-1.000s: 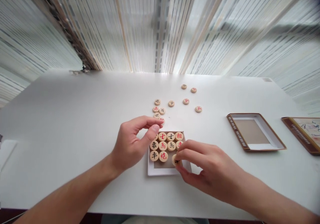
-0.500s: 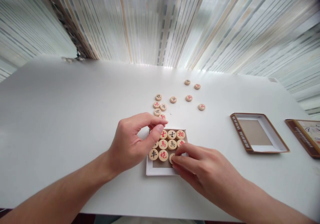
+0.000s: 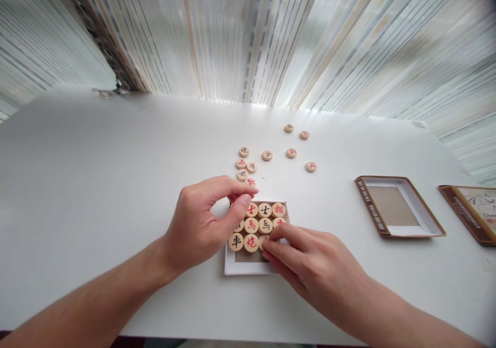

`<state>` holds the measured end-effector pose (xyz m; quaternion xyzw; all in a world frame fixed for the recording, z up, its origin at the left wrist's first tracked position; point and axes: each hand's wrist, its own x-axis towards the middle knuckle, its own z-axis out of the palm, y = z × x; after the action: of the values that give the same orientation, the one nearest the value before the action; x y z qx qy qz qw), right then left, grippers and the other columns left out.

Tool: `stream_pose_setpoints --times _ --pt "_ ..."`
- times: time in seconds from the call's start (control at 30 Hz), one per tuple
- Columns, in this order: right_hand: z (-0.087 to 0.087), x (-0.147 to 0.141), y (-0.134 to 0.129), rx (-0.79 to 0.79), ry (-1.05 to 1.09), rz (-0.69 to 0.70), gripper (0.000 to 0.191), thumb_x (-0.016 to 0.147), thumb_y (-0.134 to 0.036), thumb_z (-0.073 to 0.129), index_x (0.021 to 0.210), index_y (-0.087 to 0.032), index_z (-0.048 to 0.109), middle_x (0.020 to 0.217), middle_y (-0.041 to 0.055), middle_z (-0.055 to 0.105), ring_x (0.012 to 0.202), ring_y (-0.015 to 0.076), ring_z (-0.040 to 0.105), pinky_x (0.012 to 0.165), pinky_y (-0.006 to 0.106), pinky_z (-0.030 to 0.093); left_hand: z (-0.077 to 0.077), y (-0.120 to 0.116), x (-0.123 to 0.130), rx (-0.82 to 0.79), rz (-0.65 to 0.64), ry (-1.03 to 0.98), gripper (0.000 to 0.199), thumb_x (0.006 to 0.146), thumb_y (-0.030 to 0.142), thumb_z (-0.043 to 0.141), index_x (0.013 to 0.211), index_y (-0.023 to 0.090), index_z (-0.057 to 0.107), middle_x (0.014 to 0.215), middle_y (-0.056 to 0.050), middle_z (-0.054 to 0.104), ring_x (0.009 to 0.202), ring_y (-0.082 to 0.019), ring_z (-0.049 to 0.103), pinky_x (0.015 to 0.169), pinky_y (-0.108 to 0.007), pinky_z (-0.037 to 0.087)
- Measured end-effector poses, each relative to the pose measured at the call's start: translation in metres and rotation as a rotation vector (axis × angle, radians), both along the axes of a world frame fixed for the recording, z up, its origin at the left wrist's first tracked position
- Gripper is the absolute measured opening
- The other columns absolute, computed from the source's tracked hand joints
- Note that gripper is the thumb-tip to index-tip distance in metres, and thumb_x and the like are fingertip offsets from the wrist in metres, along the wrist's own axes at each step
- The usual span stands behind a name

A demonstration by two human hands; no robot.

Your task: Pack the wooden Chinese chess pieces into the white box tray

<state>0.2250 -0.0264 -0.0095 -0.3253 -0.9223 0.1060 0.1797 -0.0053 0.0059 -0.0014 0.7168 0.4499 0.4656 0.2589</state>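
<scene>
A shallow white box (image 3: 231,265) holds several round wooden pieces with red or black characters, in rows. My right hand (image 3: 310,260) is over the box's right side, its fingers pinched on a wooden piece (image 3: 262,242) beside a red-marked piece (image 3: 251,243) in the nearest row. Above the box's upper left part hovers my left hand (image 3: 209,218), thumb and forefinger apart, nothing visible between them. It covers some pieces. Just beyond its forefinger lies a red-marked piece (image 3: 250,182).
More loose pieces lie farther back, among them a black-marked one (image 3: 267,155) and a red-marked one (image 3: 310,166). An open brown-edged box part (image 3: 375,211) and a printed brown box (image 3: 463,213) lie at the right. Striped curtains (image 3: 228,38) hang behind the white table (image 3: 77,182).
The view has shifted slightly. My right fingers and the piece they pinch have moved a little left, closer to the red-marked piece beside it. My left hand has hardly moved.
</scene>
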Motion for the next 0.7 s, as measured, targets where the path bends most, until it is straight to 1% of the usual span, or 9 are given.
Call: stream_pose_setpoints --times 0.2,0.5,0.6,0.7 --pt "0.0021 -0.0011 0.0001 -0.011 0.002 -0.013 0.028 0.106 -0.010 0.053 0.095 -0.016 0.078 0.087 0.0062 0.074 0.066 0.0206 0.070 0.054 0.036 0.049 0.0010 0.0006 -0.0006 -0.002 0.020 0.004 0.014 0.097 0.014 0.069 0.098 0.018 0.083 0.093 -0.004 0.086 0.086 -0.019 0.080 0.080 -0.028 0.062" --pt "0.0061 0.0016 -0.0002 0.026 0.059 0.001 0.031 0.105 -0.007 0.050 0.089 -0.017 0.074 0.083 0.0051 0.072 0.059 0.0174 0.064 0.052 0.032 0.046 0.0005 0.0027 -0.0030 -0.004 0.026 -0.003 0.015 0.098 0.016 0.068 0.099 0.018 0.083 0.094 -0.004 0.086 0.085 -0.018 0.079 0.081 -0.028 0.062" --pt "0.0069 0.0039 0.0017 0.021 0.109 -0.002 0.027 0.105 -0.009 0.054 0.089 -0.017 0.074 0.084 0.0058 0.074 0.061 0.0172 0.065 0.053 0.032 0.047 0.0009 0.0041 -0.0051 -0.008 0.032 -0.001 0.015 0.098 0.015 0.068 0.099 0.018 0.083 0.096 -0.004 0.086 0.087 -0.018 0.079 0.083 -0.028 0.062" --pt "0.0087 0.0054 0.0040 -0.003 0.196 -0.034 0.019 0.104 -0.012 0.060 0.094 -0.017 0.075 0.086 0.0063 0.076 0.062 0.0170 0.066 0.054 0.031 0.049 0.0007 0.0076 -0.0081 -0.013 0.057 0.006 0.015 0.098 0.016 0.068 0.099 0.019 0.083 0.095 -0.004 0.086 0.086 -0.018 0.079 0.083 -0.029 0.062"
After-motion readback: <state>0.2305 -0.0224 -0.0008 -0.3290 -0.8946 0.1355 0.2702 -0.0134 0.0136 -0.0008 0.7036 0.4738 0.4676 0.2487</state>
